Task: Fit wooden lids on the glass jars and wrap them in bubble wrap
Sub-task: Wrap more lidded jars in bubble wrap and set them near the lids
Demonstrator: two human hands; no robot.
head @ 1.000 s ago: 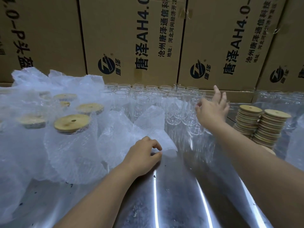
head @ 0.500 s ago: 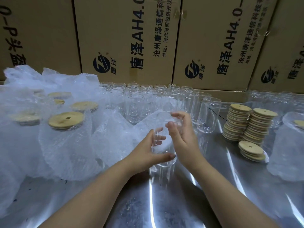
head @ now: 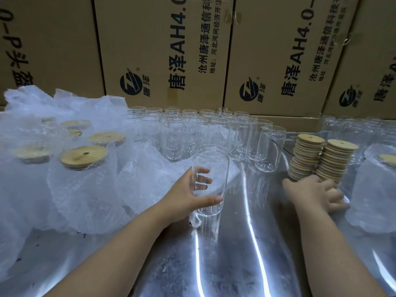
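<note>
Cardboard boxes (head: 162,50) with printed lettering close off the back of a shiny metal table (head: 235,254). Your left hand (head: 186,198) grips a glass jar (head: 211,168) roughly upright, with the thumb across the front near its base and the fingers showing through the glass. The jar has no lid and sits in front of the rows of empty jars (head: 235,133); whether its base touches the table cannot be told. Your right hand (head: 315,192) lies palm down at the foot of two stacks of wooden lids (head: 321,159), fingers bent downward. Whether it grasps a lid cannot be told. Bubble wrap (head: 85,200) is heaped on the left, around lidded jars (head: 83,156). One more wrapped jar (head: 375,189) stands at the far right.
</note>
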